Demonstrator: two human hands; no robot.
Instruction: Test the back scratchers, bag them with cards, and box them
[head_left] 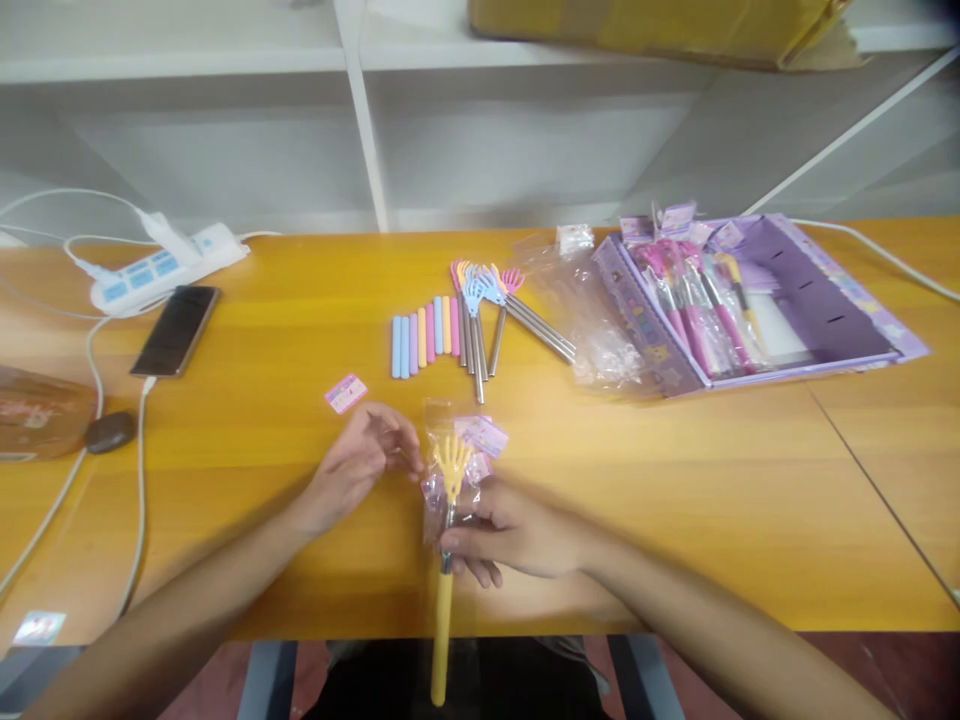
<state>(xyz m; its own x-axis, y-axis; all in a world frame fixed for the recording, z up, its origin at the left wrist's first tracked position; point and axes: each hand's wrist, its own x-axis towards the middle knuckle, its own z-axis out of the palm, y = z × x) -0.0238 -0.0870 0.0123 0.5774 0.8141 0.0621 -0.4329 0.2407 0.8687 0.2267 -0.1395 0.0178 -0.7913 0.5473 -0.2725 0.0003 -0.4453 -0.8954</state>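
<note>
My right hand [517, 530] grips the metal shaft of a yellow back scratcher [443, 620], its hand-shaped head up and its yellow handle pointing down past the table edge. Clear plastic wrap lies around the head and upper shaft. My left hand [367, 455] is just left of the wrap, fingers bent and apart, holding nothing. Purple-pink cards [484, 436] lie beside the scratcher head. Farther back are a row of coloured handle sleeves [413, 340] and a pile of metal rods with coloured scratcher heads [474, 290]. A small pink card [346, 393] lies behind my left hand.
At the right, a purple box [855, 290] holds several wrapped scratchers, with clear plastic bags [611, 350] beside it. On the left are a power strip [169, 268], a phone [175, 332], cables and a dark mouse-like object [110, 431]. A shelf with a carton [645, 25] stands behind.
</note>
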